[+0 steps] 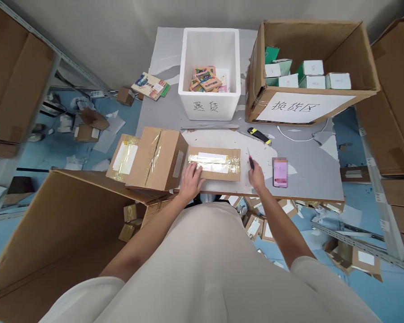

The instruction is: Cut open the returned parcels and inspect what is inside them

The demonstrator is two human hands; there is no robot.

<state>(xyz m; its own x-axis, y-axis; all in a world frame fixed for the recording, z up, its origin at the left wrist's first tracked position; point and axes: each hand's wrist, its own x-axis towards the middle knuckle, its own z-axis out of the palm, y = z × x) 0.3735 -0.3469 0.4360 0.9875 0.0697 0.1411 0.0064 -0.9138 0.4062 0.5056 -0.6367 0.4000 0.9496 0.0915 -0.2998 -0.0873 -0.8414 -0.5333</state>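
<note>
A small cardboard box (195,176) sealed with clear tape and bearing a white label lies flat near the table's front edge. My left hand (190,183) rests on its left front part, fingers laid out over the top and thumb apart. Just right of the box, my right hand (256,177) is closed around a small knife (251,162) with a dark handle and a thin pale tip pointing away from me. The knife is apart from the box. A phone (280,173) with a pink screen lies right of that hand.
Larger brown boxes (151,157) stand on the left. Behind are a white foam bin (208,105) with small packets and a carton (323,92) with green-white boxes. A yellow-black box cutter (259,135) and booklets (150,86) lie on the table (309,166). An open carton (54,224) stands lower left.
</note>
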